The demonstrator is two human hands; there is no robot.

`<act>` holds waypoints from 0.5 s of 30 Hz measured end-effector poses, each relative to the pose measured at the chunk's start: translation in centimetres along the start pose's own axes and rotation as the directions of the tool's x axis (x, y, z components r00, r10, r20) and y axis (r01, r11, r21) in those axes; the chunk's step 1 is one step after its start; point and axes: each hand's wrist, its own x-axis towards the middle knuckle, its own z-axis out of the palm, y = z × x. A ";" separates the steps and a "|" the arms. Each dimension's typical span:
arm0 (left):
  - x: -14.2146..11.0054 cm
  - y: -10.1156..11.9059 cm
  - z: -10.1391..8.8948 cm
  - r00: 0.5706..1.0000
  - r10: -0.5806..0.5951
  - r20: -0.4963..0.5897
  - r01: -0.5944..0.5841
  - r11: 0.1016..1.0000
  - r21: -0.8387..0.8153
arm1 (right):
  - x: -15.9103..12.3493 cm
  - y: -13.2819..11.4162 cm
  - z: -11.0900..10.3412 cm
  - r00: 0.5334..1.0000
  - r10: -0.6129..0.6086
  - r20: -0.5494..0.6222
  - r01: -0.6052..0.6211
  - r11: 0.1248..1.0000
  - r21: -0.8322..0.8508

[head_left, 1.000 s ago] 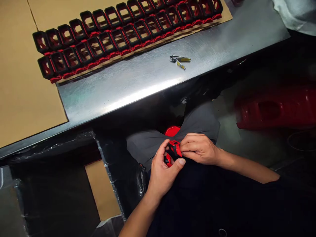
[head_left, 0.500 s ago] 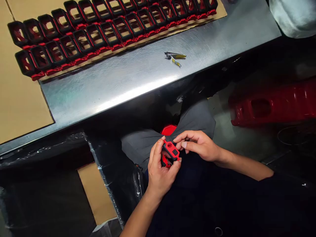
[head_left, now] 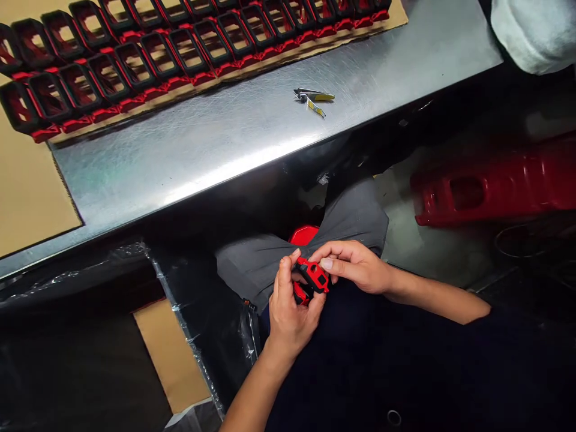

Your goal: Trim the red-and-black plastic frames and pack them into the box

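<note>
Over my lap, below the table edge, both hands close on a small red and black plastic part (head_left: pixel 314 277). My left hand (head_left: pixel 290 309) wraps round it from below, thumb and fingers curled on its sides. My right hand (head_left: pixel 355 264) pinches its upper end with thumb and forefinger. A red rounded piece (head_left: pixel 303 234) shows just behind the hands, between my grey-trousered knees.
A steel table (head_left: pixel 216 138) runs across the top. On it lie two rows of several red and black frames (head_left: pixel 148 51) on cardboard (head_left: pixel 27 180) and small cutters (head_left: pixel 312 98). A red plastic stool (head_left: pixel 490 186) lies at right. A plastic-wrapped box (head_left: pixel 112 336) stands at left.
The view has drifted so the table and frames slid left. My right hand's fingers moved from beside the part to pinching its top, and the part has turned slightly in my left hand.
</note>
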 end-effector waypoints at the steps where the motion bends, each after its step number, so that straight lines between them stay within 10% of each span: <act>1: -0.1 -0.1 0.1 1.000 0.014 -0.008 -0.014 1.000 0.009 | 0.0 0.0 0.0 1.000 0.005 0.007 -0.005 1.000 0.003; 7: -0.1 -1.1 0.4 0.979 0.185 -0.081 -0.178 0.980 0.088 | -0.1 -0.2 0.5 0.999 -0.025 0.026 0.028 0.991 -0.133; 15: -0.1 -2.5 0.4 0.887 0.430 -0.167 -0.381 0.887 0.260 | -0.3 0.1 0.0 0.879 -0.469 0.092 0.461 0.783 -0.418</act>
